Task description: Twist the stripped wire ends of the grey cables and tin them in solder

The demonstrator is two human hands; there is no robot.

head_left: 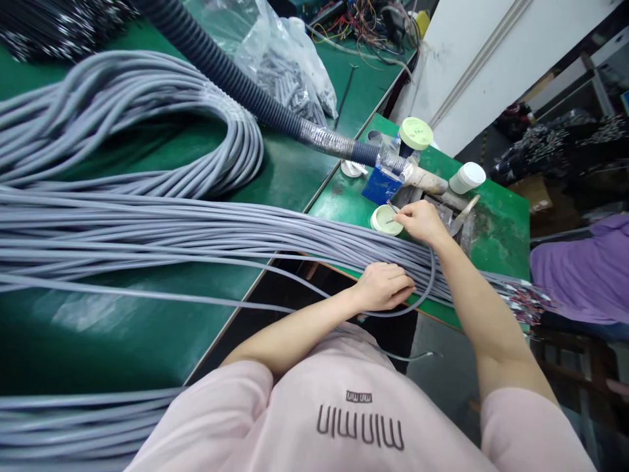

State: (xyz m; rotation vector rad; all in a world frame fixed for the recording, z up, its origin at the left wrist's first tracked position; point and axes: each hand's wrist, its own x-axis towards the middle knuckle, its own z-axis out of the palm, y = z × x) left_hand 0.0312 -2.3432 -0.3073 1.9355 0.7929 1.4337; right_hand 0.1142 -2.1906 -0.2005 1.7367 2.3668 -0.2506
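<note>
Between the fingertips of my right hand (421,221) is the end of a grey cable, with its thin wires pointing over a small pale cup (386,220). From that hand the cable (432,275) curves down in a loop and runs back below my left hand (384,286). My left hand lies at the near edge of a thick bundle of grey cables (275,226), fingers curled in; what they hold, if anything, is hidden. The bundle's stripped ends (528,301), with red, white and dark wires, reach off to the right.
A ribbed hose (246,92) crosses the green bench toward a soiled metal fixture (462,219) beside a blue block (381,185). Two lidded jars, one yellow-topped (415,134) and one white (467,177), stand behind. Coiled cables (236,144) lie left. A person in purple (584,269) is at right.
</note>
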